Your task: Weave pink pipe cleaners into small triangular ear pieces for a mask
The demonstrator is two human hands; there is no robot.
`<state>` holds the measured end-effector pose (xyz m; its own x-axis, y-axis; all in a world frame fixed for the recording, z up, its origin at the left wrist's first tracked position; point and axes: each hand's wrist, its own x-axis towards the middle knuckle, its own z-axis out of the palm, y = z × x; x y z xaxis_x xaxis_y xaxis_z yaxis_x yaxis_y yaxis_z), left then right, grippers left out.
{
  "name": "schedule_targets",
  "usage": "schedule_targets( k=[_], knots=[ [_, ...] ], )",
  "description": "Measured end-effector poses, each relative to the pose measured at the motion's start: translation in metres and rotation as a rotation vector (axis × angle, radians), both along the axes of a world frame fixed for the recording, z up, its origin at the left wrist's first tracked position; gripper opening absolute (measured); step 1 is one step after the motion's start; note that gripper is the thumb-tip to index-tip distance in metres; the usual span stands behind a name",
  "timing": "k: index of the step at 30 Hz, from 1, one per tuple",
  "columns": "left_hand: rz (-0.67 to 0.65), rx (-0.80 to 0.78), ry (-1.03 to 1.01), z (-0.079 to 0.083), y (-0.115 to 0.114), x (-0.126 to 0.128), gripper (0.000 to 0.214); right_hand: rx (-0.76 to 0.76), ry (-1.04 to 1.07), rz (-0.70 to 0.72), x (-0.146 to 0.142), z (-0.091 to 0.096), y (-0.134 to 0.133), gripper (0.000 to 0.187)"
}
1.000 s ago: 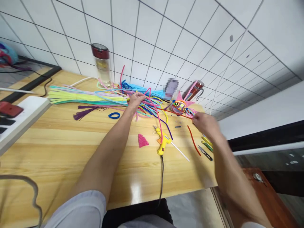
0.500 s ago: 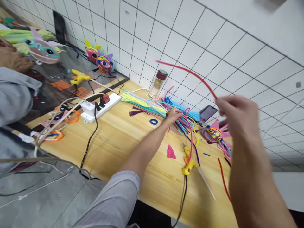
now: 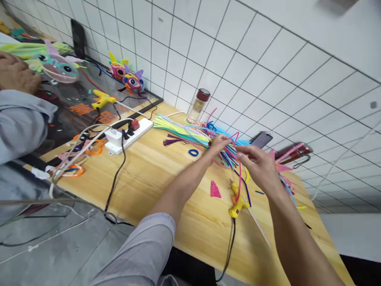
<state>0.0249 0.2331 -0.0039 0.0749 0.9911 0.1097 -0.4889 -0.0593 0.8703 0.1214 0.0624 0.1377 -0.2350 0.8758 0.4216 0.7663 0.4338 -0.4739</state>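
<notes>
On the wooden table a large bundle of coloured pipe cleaners (image 3: 181, 131) lies spread toward the wall. My left hand (image 3: 220, 143) is closed on pipe cleaners at the bundle's middle, a bent pink pipe cleaner (image 3: 239, 178) running from near its fingertips. Just right of it, my right hand (image 3: 257, 163) reaches to the bundle's right end, thumb and forefinger slightly apart, nothing visible between them. Below the hands are a yellow hot glue gun (image 3: 237, 204) and a pink pipe-cleaner piece (image 3: 214, 189). A blue ring (image 3: 193, 152) lies left of my left wrist.
Behind the bundle stand a glass bottle (image 3: 199, 105) and a phone (image 3: 262, 139). A white power strip (image 3: 131, 137) with trailing cables sits left. On the adjoining dark table are a co-worker's hand (image 3: 18, 73), fish-like crafts (image 3: 61, 69), another yellow glue gun (image 3: 102, 99) and a red strand (image 3: 91, 81).
My right hand has moved left and down to the bundle and no longer holds the red pipe cleaner. A red strand now shows on the left table. My left hand stays put.
</notes>
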Motion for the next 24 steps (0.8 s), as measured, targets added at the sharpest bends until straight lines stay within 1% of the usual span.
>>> schedule_targets(
  k=[2,4,6,8,10,12,14,17,19,21,23,24],
  knots=[
    [0.032,-0.036,0.023,0.013,0.001,0.000,0.033,-0.054,0.059,-0.133,0.043,-0.016,-0.017,0.032],
    [0.081,-0.043,0.010,0.031,0.003,-0.002,0.016,-0.096,0.169,-0.221,0.074,-0.025,-0.031,0.035],
    [0.115,-0.020,-0.021,0.052,0.002,-0.006,0.024,-0.108,0.273,-0.267,0.093,-0.029,-0.042,0.035],
    [0.134,0.017,-0.050,0.072,-0.003,-0.010,0.030,-0.103,0.333,-0.284,0.101,-0.028,-0.050,0.035],
    [0.153,0.052,-0.063,0.090,-0.013,-0.015,0.031,-0.087,0.360,-0.277,0.101,-0.024,-0.054,0.035],
    [0.160,0.074,-0.046,0.104,-0.028,-0.018,0.032,-0.042,0.362,-0.266,0.096,-0.018,-0.057,0.036],
    [0.145,0.101,-0.010,0.113,-0.047,-0.019,0.032,0.050,0.319,-0.277,0.088,-0.011,-0.058,0.036],
    [0.123,0.120,0.041,0.118,-0.084,-0.017,0.028,0.225,0.221,-0.321,0.073,-0.004,-0.059,0.038],
    [0.090,0.097,0.073,0.115,-0.110,-0.016,0.024,0.283,0.176,-0.340,0.064,-0.004,-0.060,0.041],
    [0.054,0.068,0.100,0.109,-0.135,-0.016,0.024,0.237,0.163,-0.328,0.055,-0.010,-0.062,0.044],
    [0.008,0.053,0.127,0.101,-0.155,-0.018,0.025,0.111,0.198,-0.291,0.048,-0.019,-0.064,0.044],
    [-0.009,0.043,0.134,0.097,-0.164,-0.020,0.026,0.036,0.234,-0.270,0.046,-0.024,-0.066,0.041]
  ],
)
